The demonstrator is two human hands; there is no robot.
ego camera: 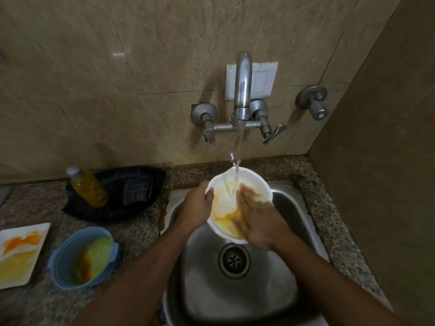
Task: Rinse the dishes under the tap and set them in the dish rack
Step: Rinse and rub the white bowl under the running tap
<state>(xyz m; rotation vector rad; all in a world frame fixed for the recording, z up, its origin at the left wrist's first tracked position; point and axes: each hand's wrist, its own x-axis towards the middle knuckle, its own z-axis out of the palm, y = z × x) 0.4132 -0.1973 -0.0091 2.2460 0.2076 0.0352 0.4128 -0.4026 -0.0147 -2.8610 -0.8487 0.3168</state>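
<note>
A white bowl (226, 201) is held tilted over the back edge of the steel sink (289, 222), right under the tap (242, 90), with the stream of water (238, 151) landing just inside its far rim. The bowl is round and plain, smeared inside with yellow-orange residue that pools thickest at its lower, nearer side, while the upper part looks washed pale. The left hand (196, 203) grips the bowl's left rim, thumb hooked over the edge. The right hand (256, 217) lies flat inside the bowl with fingers fairly straight, pressed on the soiled surface; it is blurred, so finer detail is lost.

On the speckled stone counter (141, 229) left of the sink, a blue tub (82, 257) with orange and green smears stands near the front edge, just beside a white square plate (18, 252) streaked orange at the left edge. Behind them, against the wall, a dark tray (117, 194) holds a yellow soap bottle (88, 187) and a scrub pad (137, 191).
</note>
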